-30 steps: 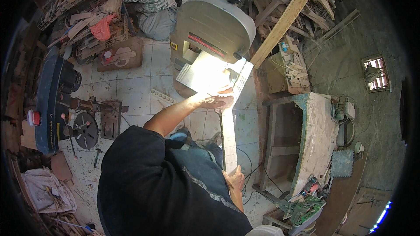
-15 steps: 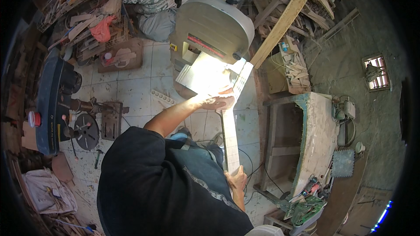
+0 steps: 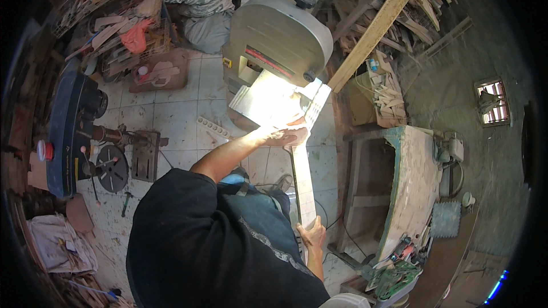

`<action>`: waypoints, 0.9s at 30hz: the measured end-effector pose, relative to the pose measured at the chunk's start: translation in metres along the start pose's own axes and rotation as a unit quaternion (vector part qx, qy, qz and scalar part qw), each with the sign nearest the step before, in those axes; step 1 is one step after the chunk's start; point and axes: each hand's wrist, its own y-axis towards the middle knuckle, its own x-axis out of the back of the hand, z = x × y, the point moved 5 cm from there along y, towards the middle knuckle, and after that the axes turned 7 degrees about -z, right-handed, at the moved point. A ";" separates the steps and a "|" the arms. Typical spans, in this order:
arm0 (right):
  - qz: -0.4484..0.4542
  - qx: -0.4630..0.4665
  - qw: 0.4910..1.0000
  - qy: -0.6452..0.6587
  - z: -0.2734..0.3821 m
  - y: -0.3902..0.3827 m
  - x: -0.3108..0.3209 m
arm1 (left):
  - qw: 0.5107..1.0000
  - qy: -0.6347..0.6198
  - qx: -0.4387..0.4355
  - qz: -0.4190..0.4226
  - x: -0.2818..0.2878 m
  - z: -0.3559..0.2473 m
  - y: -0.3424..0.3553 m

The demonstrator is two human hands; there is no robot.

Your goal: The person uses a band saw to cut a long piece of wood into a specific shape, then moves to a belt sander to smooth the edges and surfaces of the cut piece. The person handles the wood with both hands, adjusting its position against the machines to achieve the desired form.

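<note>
A long pale wooden board (image 3: 303, 179) lies lengthwise from near my waist up onto the brightly lit table of a grey band saw (image 3: 274, 40). My left hand (image 3: 283, 135) presses flat on the board close to the saw table, arm stretched forward. My right hand (image 3: 311, 232) grips the near end of the board low beside my body. The far end of the board is washed out by glare on the saw table.
A dark blue drill press (image 3: 71, 128) stands at the left on the tiled floor. A long timber beam (image 3: 377, 25) leans at upper right over scrap wood piles. A worn workbench (image 3: 414, 185) with tools stands at right. Sacks (image 3: 202, 11) lie behind the saw.
</note>
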 end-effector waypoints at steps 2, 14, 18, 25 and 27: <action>0.003 -0.004 1.000 0.001 -0.002 0.001 0.001 | 1.000 -0.003 0.017 0.007 0.002 -0.004 0.002; 0.007 0.009 1.000 -0.015 -0.005 0.009 0.008 | 1.000 0.001 -0.002 -0.014 -0.015 0.005 0.001; 0.002 0.010 1.000 -0.023 -0.007 0.010 0.007 | 1.000 -0.011 0.020 0.009 -0.005 -0.002 0.006; 0.003 0.012 1.000 -0.024 -0.006 0.011 0.008 | 1.000 0.023 0.002 -0.005 -0.013 0.003 0.001; 0.006 0.009 1.000 -0.020 -0.005 0.011 0.009 | 1.000 0.017 -0.004 0.001 -0.018 0.007 -0.001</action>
